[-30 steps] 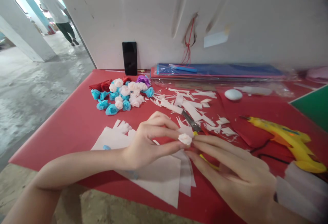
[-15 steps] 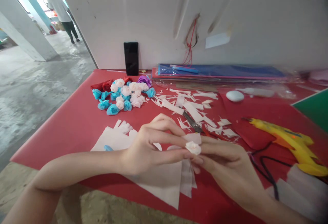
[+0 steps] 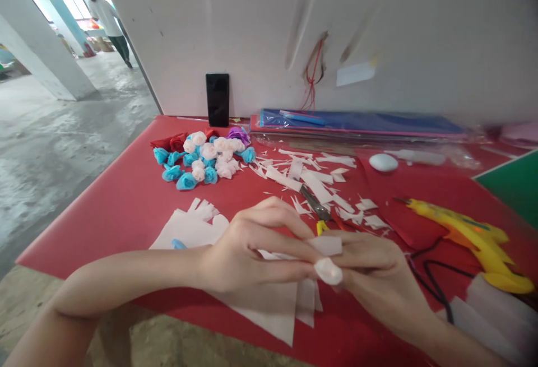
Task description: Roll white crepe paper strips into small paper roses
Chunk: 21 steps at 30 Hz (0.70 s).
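Note:
A small white paper flower (image 3: 328,272) is pinched between the fingertips of both hands above the table. My left hand (image 3: 260,244) comes from the left, with thumb and fingers closed on one side of the flower. My right hand (image 3: 374,269) is closed on its other side, its fingertips partly hidden. A loose flap of white paper (image 3: 330,245) stands out just above the flower, between the hands. Beneath my left hand lie white paper sheets (image 3: 260,305) and a small blue piece (image 3: 178,244).
Finished-looking paper roses (image 3: 185,179) lie in a cluster at the back left. White scraps (image 3: 319,185) surround pliers-like scissors (image 3: 315,204). A yellow glue gun (image 3: 466,224) with a black cable (image 3: 437,277) rests at right. A phone (image 3: 217,100) leans on the wall; a person (image 3: 107,19) stands far left.
The flower has moved slightly right and down in my fingers and is turned differently. My right hand's fingers have shifted, uncovering a yellow bit behind them. The distant person has moved.

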{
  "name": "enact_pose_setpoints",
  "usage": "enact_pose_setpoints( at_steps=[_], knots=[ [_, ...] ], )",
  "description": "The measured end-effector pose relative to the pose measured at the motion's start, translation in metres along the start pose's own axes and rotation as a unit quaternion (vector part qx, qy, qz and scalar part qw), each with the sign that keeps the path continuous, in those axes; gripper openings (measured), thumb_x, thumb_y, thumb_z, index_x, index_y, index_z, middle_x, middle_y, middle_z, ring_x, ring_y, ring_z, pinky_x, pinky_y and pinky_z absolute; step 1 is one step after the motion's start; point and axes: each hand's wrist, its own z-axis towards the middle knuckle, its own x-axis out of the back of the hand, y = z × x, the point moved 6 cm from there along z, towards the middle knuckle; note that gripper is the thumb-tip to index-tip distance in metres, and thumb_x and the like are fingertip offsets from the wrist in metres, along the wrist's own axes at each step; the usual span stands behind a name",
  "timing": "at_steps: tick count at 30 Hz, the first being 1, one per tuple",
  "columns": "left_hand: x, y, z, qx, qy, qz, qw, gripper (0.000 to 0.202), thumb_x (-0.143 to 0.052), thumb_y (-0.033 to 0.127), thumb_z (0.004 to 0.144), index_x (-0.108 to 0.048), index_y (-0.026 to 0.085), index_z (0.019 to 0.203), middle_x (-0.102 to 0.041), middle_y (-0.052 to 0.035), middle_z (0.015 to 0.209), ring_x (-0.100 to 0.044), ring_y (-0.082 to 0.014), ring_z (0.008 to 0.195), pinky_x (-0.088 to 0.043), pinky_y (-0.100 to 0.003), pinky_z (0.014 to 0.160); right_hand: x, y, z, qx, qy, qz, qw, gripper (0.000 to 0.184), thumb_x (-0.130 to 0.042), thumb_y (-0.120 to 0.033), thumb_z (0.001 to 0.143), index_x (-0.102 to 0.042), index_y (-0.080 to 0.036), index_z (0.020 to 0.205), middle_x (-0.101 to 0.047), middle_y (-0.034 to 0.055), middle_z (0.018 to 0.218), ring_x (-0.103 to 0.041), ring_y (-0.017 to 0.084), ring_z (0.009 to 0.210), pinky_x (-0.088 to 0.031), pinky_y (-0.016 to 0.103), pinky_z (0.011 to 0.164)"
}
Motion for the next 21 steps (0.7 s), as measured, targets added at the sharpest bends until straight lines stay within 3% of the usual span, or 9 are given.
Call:
enact_pose_setpoints(
  at_steps=[4, 11, 15, 18, 21],
  knots=[
    [-0.003, 0.003, -0.001, -0.024, -0.012, 0.011, 1.0, 0.019, -0.054, 0.02, 0.081, -0.067, 0.008, 0.073, -0.059, -0.0091, 0.07, -0.053, -0.0132, 0.068, -0.049, -0.027, 0.068, 0.005, -0.014, 0.002, 0.087, -0.009, -0.048, 0.995, 0.049, -0.063, 0.003, 0.064, -0.068, -0.038, 0.092, -0.072, -0.0006, 0.076, -0.067, 0.015, 0.06, -0.054, 0.019, 0.052],
    [-0.006, 0.007, -0.003, -0.08, -0.004, 0.018, 0.997, 0.017, -0.052, 0.02, 0.082, -0.066, 0.015, 0.075, -0.062, -0.0065, 0.071, -0.053, -0.0135, 0.067, -0.05, -0.027, 0.068, 0.003, -0.021, -0.001, 0.168, -0.023, -0.107, 0.98, 0.039, -0.059, -0.008, 0.073, -0.065, -0.035, 0.1, -0.071, 0.0024, 0.066, -0.064, 0.017, 0.05, -0.053, 0.027, 0.047],
    [-0.003, 0.01, 0.002, -0.087, -0.003, -0.001, 0.996, 0.017, -0.055, 0.022, 0.08, -0.065, 0.011, 0.073, -0.061, -0.008, 0.069, -0.054, -0.0134, 0.066, -0.05, -0.027, 0.066, 0.005, -0.025, -0.003, 0.183, -0.023, -0.134, 0.974, 0.038, -0.057, -0.006, 0.074, -0.065, -0.032, 0.1, -0.07, 0.0026, 0.071, -0.065, 0.016, 0.056, -0.054, 0.025, 0.051],
    [0.002, 0.003, 0.006, -0.022, 0.003, -0.019, 1.0, 0.017, -0.054, 0.02, 0.081, -0.064, 0.008, 0.074, -0.059, -0.0087, 0.071, -0.055, -0.0126, 0.066, -0.051, -0.024, 0.063, 0.01, -0.028, -0.003, 0.174, 0.013, -0.168, 0.97, 0.036, -0.056, -0.002, 0.072, -0.068, -0.029, 0.093, -0.068, 0.003, 0.076, -0.064, 0.014, 0.06, -0.053, 0.021, 0.051],
    [0.007, -0.008, 0.006, 0.074, 0.038, -0.038, 0.996, 0.01, -0.053, 0.014, 0.08, -0.063, 0.013, 0.08, -0.06, -0.0052, 0.076, -0.056, -0.0099, 0.069, -0.05, -0.019, 0.066, 0.012, -0.028, -0.005, 0.149, 0.052, -0.198, 0.967, 0.037, -0.056, -0.001, 0.07, -0.068, -0.031, 0.088, -0.062, 0.0013, 0.078, -0.06, 0.013, 0.056, -0.051, 0.021, 0.045]
  ],
)
